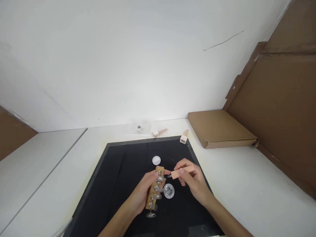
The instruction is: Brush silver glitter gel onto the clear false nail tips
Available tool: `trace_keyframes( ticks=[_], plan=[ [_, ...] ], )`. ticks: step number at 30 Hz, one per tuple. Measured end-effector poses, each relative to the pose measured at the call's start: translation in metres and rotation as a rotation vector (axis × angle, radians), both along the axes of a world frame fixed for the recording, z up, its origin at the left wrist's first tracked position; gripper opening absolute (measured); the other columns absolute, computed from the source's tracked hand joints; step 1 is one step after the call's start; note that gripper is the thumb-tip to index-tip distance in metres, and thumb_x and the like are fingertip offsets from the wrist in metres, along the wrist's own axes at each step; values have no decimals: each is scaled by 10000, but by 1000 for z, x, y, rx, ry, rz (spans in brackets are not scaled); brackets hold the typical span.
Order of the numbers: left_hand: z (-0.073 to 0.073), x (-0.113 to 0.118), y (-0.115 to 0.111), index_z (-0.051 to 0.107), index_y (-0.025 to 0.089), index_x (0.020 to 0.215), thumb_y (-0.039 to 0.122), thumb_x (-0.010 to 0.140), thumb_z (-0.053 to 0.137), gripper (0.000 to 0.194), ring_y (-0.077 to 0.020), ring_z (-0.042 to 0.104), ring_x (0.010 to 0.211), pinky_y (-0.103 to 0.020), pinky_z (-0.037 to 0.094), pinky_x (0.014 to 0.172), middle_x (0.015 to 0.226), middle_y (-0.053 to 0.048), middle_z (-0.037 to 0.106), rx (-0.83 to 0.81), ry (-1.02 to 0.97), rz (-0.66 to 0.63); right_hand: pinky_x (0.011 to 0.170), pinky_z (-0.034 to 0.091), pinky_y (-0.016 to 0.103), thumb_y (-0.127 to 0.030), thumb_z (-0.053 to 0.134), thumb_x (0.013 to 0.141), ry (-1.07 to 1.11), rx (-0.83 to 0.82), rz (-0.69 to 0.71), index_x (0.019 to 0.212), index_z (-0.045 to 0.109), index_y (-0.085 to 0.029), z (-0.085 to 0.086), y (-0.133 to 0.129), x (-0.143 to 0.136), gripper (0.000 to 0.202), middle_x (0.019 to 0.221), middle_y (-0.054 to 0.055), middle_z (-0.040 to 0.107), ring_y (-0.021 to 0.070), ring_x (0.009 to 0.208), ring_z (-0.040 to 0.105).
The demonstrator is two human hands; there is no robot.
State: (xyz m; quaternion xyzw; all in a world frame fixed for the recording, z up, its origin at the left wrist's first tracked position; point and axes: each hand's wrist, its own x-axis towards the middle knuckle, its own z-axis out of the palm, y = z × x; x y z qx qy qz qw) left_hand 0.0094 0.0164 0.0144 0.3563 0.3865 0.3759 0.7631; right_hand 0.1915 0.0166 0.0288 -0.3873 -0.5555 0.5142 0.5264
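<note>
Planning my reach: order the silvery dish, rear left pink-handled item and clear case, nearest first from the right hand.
1. Silvery dish, left of right hand
2. Rear left pink-handled item, by mat's far edge
3. Clear case, farther left, near wall

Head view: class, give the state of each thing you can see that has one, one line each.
Left hand: holding the brown strip
Brown strip: held, clear pieces mounted on it
Right hand: holding the peach-handled tool
Round dish: open
White disc: lying flat
Cardboard box: closed
Two peach-and-white items: both lying down
Clear tray: whether covered, unclear
</note>
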Motion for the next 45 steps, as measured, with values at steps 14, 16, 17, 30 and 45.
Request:
trace_keyframes(
  ticks=[14,16,17,30,45],
  plan=[
    [6,0,0,717,124,969,498,753,621,442,-85,403,531,-216,320,525,591,1,501,29,-13,-27,421,285,209,-472,562,857,87,12,8,781,606,-176,-11,1,2,308,519,-56,426,85,429,376],
    [7,0,-1,720,127,954,500,731,647,440,-87,408,536,-218,334,532,598,2,502,21,17,-13,423,277,208,-460,560,865,145,31,3,810,600,-181,-15,1,1,287,509,-62,422,82,419,369],
    [6,0,-2,721,127,946,498,717,663,440,-89,411,543,-218,341,537,603,3,502,22,35,3,422,276,207,-457,559,868,170,41,0,823,597,-183,-17,1,1,280,507,-64,420,81,415,366],
    [12,4,-2,745,157,889,528,662,707,437,-110,478,608,-223,388,597,651,-14,565,33,93,-7,427,326,195,-449,599,843,20,155,88,822,661,-203,0,-3,4,255,592,-30,493,79,454,397],
    [8,2,-1,756,173,909,521,630,734,447,-112,490,648,-214,381,614,698,-20,571,18,63,49,445,295,201,-430,579,856,2,46,11,739,611,-172,-2,-1,3,285,578,-42,464,72,462,395]
  ],
)
